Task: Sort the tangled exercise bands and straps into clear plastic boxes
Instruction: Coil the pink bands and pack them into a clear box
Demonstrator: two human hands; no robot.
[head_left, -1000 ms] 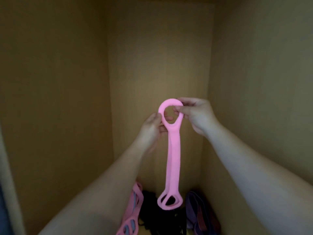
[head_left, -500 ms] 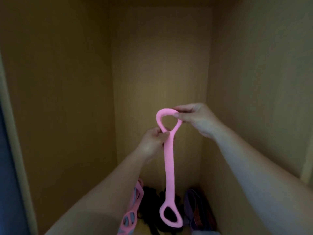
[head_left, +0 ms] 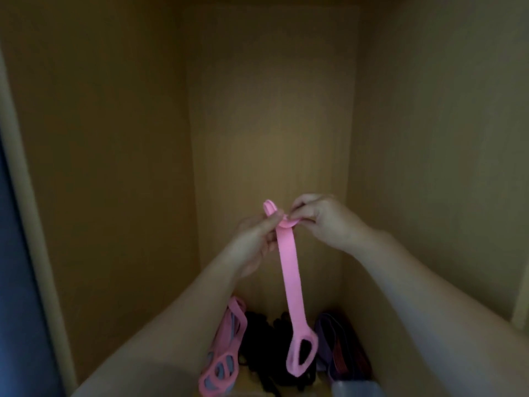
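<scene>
A pink band hung lengthwise from its folded, pinched top loop (the bottom loop gaped open). Beneath lay a pink-and-blue band at left, black straps in the middle, a purple band at right.

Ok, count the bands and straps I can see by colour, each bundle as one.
Pink: 2, the pink band held in the left hand and right hand, plus a pink bundle lying lower left.
Black: 1, a black tangle.
Purple: 1, a purple bundle.
Total: 4.
</scene>
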